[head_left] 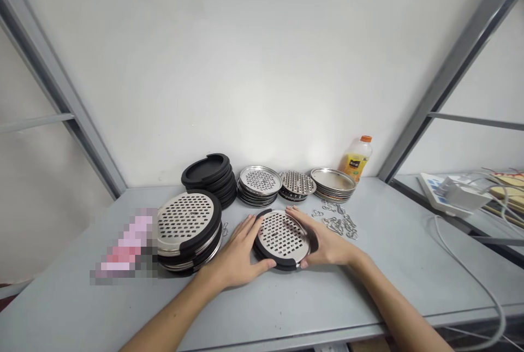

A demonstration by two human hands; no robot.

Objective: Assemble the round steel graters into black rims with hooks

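A round metal grater [283, 236] with rows of slots lies on the table, seated in a black holder that wraps its left side. My left hand [239, 259] is closed around the black side, with the thumb at the near edge. Around the bare metal edge on the right curls my right hand [329, 240], fingertips at the far rim and thumb at the near rim. Just left of my left hand stands a stack of similar graters [186, 221] with black holders. Small wire clips [335, 225] lie scattered beyond my right hand.
Along the wall stand a stack of black holders [207, 172], perforated metal discs [260, 180], coarse grating discs [297, 183], shallow metal dishes [332, 179] and an orange-capped bottle [357, 161]. A power strip [444, 196] and a white cable [470, 273] lie at right. Grey posts flank the table.
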